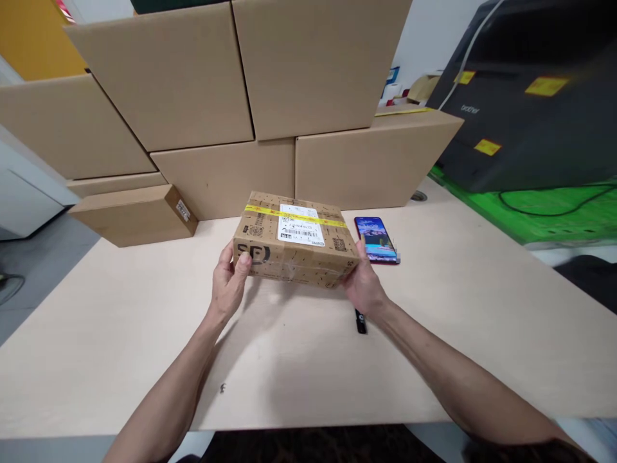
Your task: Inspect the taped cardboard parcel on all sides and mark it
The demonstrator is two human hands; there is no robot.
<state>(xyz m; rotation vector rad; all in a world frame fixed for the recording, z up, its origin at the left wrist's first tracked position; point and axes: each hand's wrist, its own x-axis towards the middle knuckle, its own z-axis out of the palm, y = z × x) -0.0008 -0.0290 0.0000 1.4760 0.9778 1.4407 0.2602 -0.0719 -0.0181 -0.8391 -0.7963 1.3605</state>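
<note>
Between my two hands is a brown cardboard parcel (308, 257), tilted and raised off the table, with yellow tape across its top and a white shipping label (301, 225) under the tape. My left hand (230, 278) grips its left end, thumb on the front face by black printed letters. At the right end, my right hand (364, 280) clasps the lower corner; some of its fingers are hidden behind the box. Just beyond that hand lies a phone (376, 240) with its screen lit. A small black object (361, 323) lies on the table, partly covered by my right wrist.
Large plain cartons (193, 83) are stacked along the back of the pale table (144, 347). A smaller flat carton (130, 215) stands at the left. At the right, a dark Brother machine (520, 96) rests on a green surface (540, 212) with a black cable.
</note>
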